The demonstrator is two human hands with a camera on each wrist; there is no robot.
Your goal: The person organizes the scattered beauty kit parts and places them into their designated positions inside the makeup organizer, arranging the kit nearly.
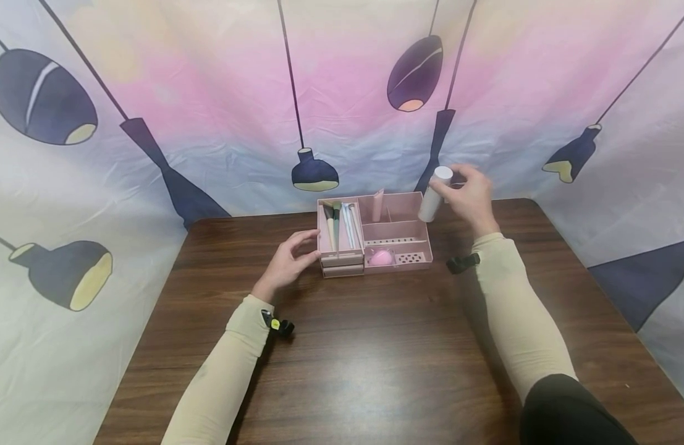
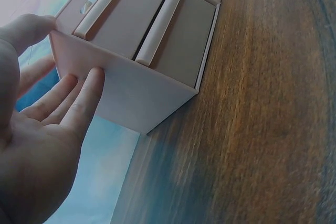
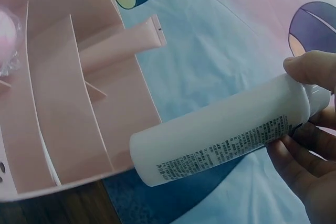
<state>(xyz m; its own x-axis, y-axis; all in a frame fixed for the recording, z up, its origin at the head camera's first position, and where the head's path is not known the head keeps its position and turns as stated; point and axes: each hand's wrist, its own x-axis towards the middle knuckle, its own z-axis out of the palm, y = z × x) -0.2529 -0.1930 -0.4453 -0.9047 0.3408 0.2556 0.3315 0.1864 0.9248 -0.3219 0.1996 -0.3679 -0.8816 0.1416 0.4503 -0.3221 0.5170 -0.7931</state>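
A pink desktop organizer (image 1: pixel 397 233) stands near the table's back edge, with two drawers (image 2: pixel 157 30) at its front left. Straight fingers of my left hand (image 1: pixel 286 262) touch its left side wall. In my right hand (image 1: pixel 472 196) a white bottle (image 3: pixel 220 129) is gripped near its cap, slightly tilted, at the organizer's back right corner. Small print runs along the bottle's side. A pink tube (image 3: pixel 126 48) stands in a back compartment. Makeup brushes (image 1: pixel 336 225) lie in the left section. A pink sponge (image 1: pixel 382 257) in clear wrapping sits in a front compartment.
The dark wooden table (image 1: pixel 364 346) extends toward me and to both sides of the organizer. Right behind it hangs a cloth backdrop (image 1: pixel 236 167) printed with lamps. A camera (image 1: pixel 463 264) is strapped to my right wrist.
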